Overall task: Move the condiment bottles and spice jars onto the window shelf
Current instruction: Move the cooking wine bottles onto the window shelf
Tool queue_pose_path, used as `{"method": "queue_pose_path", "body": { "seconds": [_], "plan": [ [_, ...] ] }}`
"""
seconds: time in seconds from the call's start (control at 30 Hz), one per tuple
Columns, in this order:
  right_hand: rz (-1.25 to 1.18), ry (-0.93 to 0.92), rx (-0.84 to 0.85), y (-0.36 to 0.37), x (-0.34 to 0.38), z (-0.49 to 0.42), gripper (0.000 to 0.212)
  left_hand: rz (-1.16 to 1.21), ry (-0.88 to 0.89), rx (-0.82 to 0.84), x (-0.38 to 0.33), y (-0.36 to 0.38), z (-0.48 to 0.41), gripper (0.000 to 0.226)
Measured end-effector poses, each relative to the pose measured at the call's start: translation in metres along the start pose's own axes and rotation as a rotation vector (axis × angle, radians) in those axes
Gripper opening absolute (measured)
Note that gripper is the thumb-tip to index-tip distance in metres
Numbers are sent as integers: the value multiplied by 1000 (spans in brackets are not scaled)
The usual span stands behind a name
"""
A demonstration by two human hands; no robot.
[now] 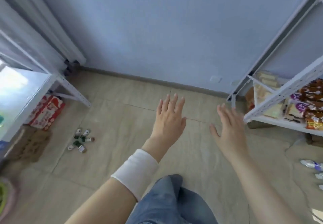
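Several small spice jars [81, 140] with green labels lie in a heap on the tiled floor at the lower left. Beside them, at the far left under the bright window, stands the white window shelf [26, 91]. My left hand [170, 119] hovers over the middle of the floor, fingers spread, palm down, holding nothing; a white band wraps its wrist. My right hand [230, 129] is stretched out beside it, also flat and empty. Both hands are well to the right of the jars.
A red carton [46, 113] and a brown cardboard box [29, 145] sit under the window shelf. A white metal rack [283, 91] with packaged snacks stands at the right. Plastic bottles [312, 165] lie at the right edge. My jeans-clad leg [167, 201] is below.
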State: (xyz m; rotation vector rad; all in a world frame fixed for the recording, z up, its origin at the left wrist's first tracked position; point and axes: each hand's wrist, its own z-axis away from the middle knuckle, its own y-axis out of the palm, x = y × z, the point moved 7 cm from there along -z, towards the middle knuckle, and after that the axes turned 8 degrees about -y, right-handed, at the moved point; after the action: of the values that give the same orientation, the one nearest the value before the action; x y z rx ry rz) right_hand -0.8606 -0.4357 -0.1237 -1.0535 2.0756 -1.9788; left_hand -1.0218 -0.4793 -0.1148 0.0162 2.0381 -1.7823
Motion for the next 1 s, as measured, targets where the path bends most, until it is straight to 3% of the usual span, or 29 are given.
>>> {"method": "queue_pose_path", "body": {
  "seconds": [0.27,0.5,0.8,1.0],
  "plan": [
    [-121,-476,262,85,136,13,62,-56,-559,-119,126,-41,141,63],
    [-190,-782,393,126,257,65,62,-62,-879,-283,192,-82,255,63],
    [-162,-1069,474,167,390,117,65,-131,-1130,-316,266,-114,359,67],
    [-120,-1088,434,180,424,122,63,-110,-1125,-330,302,-121,373,65]
  ]
}}
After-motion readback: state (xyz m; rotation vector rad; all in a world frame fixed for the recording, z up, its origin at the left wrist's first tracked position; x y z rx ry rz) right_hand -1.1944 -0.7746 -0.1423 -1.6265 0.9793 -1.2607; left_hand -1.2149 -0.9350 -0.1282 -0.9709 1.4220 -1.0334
